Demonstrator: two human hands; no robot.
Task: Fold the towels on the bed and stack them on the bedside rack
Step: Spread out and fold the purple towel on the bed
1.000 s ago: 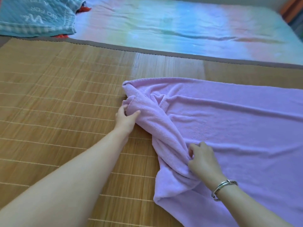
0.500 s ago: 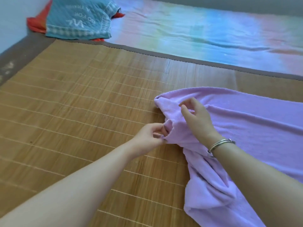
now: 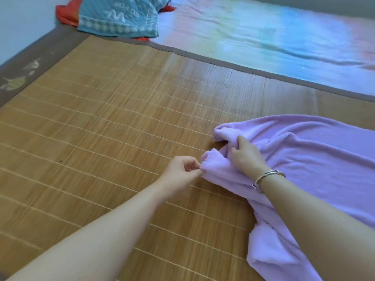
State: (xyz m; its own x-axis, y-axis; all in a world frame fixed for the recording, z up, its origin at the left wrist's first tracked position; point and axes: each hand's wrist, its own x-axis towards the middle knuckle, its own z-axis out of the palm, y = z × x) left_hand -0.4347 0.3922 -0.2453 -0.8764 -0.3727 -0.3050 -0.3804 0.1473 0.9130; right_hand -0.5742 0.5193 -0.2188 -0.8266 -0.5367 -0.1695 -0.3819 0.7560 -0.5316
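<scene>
Covering most of the bed, a bamboo mat (image 3: 105,122) carried a lilac towel (image 3: 316,159) spread over its right part, the towel's left end bunched. At that bunched end the right hand (image 3: 246,157) gripped a fold with curled fingers, while the left hand (image 3: 182,173) pinched the towel's corner just beside it.
</scene>
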